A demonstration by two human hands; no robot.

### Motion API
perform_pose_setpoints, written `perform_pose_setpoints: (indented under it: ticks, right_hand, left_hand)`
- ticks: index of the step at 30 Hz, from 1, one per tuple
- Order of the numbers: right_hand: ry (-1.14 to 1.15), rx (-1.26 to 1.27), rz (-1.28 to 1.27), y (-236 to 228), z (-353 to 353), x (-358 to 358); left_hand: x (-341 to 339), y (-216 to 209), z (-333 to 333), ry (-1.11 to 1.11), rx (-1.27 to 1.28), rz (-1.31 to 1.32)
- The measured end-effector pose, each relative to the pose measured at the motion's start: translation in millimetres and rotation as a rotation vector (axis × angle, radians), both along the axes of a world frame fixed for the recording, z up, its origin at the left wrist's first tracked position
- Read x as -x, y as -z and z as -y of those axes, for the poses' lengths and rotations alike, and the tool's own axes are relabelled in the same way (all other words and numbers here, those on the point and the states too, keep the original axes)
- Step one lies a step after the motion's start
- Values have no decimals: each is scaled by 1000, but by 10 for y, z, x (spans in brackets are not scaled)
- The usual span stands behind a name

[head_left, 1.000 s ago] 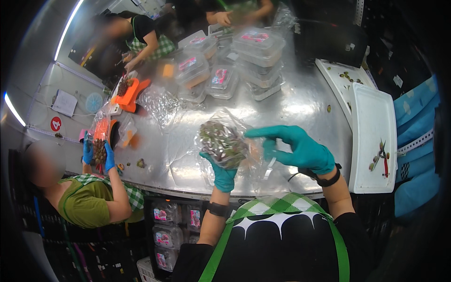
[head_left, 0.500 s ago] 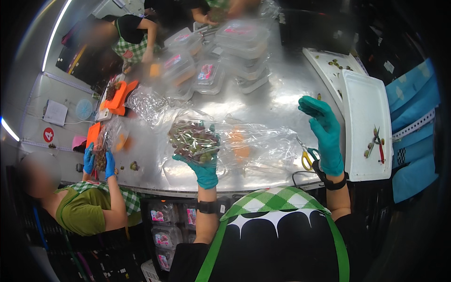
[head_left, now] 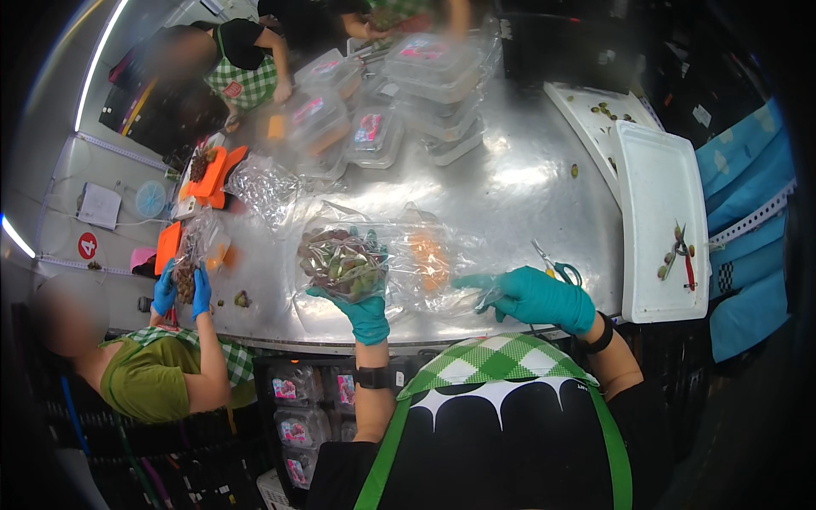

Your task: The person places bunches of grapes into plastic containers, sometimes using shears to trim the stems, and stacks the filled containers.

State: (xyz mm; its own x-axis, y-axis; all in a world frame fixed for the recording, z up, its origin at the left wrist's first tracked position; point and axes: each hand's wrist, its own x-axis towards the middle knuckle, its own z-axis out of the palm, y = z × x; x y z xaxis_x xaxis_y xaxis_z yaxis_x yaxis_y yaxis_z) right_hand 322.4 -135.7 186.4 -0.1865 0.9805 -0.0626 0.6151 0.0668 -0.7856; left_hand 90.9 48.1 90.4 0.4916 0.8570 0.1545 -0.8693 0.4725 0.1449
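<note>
A metallic tabletop (head_left: 527, 221) shone under the lights, with stacked clear containers (head_left: 432, 70) toward its far side. At its right side stood a white tray (head_left: 659, 183), a red-handled tool (head_left: 689, 270) and a few small fruits lying in it. The left hand (head_left: 365, 320), gloved in teal, was palm up, its fingers curled around the underside and back of a grape bunch (head_left: 342, 265) in clear plastic film (head_left: 455, 246), above the near part of the tabletop. An orange item (head_left: 427, 257) showed through the film to the bunch's right. The right hand (head_left: 540, 297) reached in to the film's right end; whether its fingers pinched it could not be told. Scissors (head_left: 546, 257) lay just beyond that hand. At left, a co-worker (head_left: 157, 374) in blue gloves held another bunch (head_left: 184, 282).
</note>
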Motion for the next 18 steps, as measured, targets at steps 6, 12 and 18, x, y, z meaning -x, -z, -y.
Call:
perform_pose_setpoints:
  ticks: [6, 12, 18]
  right_hand:
    - [66, -76, -462, -178, -27, -242]
    - [182, 65, -921, -84, -163, -91]
    - [8, -178, -226, 390, -267, 208]
  left_hand:
    - [40, 67, -84, -120, -18, -168]
    - [-61, -80, 30, -114, -116, -341]
    - [-156, -76, 93, -38, -75, -291]
